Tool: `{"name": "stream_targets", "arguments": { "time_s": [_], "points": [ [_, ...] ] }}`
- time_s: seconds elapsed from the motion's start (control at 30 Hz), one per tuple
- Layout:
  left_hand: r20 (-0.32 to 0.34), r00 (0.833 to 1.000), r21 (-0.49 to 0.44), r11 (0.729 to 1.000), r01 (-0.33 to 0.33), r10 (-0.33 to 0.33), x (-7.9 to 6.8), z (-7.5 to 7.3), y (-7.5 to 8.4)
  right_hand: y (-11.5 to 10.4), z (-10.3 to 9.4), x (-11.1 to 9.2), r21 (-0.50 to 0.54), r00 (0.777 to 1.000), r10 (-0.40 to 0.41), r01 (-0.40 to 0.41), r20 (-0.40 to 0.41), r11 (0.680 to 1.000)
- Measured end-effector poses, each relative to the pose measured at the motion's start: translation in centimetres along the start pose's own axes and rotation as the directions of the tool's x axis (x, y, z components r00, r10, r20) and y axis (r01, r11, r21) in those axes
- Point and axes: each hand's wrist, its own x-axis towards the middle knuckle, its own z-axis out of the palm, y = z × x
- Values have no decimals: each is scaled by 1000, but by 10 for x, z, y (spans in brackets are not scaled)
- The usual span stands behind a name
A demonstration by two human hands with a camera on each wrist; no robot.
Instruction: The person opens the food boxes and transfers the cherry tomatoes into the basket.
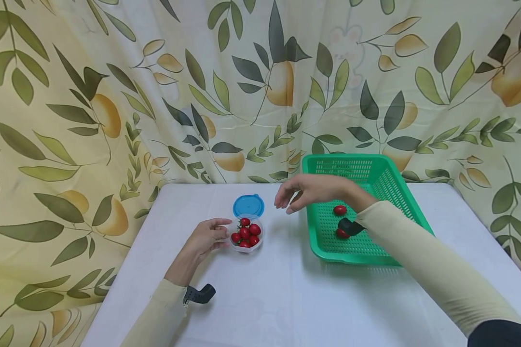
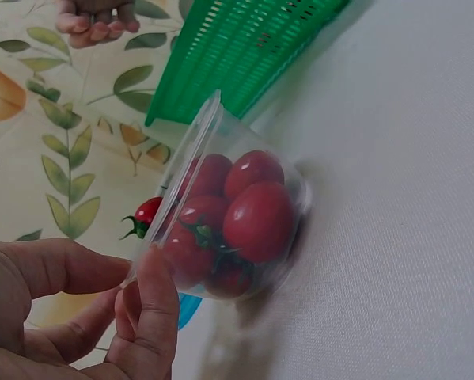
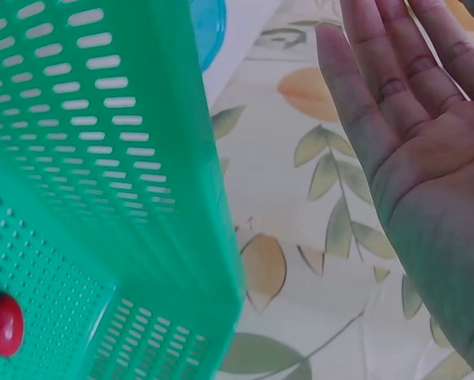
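Note:
My left hand (image 1: 206,236) pinches the rim of a small clear plastic container (image 2: 235,131) that stands on the table. Several cherry tomatoes (image 1: 244,233) fill it, and one with a green stem (image 2: 148,212) pokes above the rim. Over the left edge of a green plastic basket (image 1: 351,259), my right hand (image 1: 312,189) hovers with relaxed fingers and an empty palm. Two red tomatoes show in the basket: one tomato (image 1: 340,210) in plain sight, the other (image 1: 341,234) partly covered by the black wrist camera.
A round blue lid (image 1: 249,206) lies flat just behind the container. White cloth covers the table (image 1: 260,299), and a leaf-patterned curtain (image 1: 252,120) hangs along its far edge. The basket's far right part is partly hidden by the right forearm.

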Motion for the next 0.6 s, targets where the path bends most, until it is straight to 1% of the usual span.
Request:
{"name": "stream_targets", "arguments": {
  "time_s": [0.4, 0.6],
  "points": [
    [-6, 1000, 14, 1000, 12, -12, -1, 0, 0, -7, 10, 23, 7, 997, -37, 36, 72, 999],
    [-5, 1000, 19, 1000, 3, -3, -2, 0, 1, -8, 14, 35, 3, 994, -45, 45, 102, 999]
  ]
}}
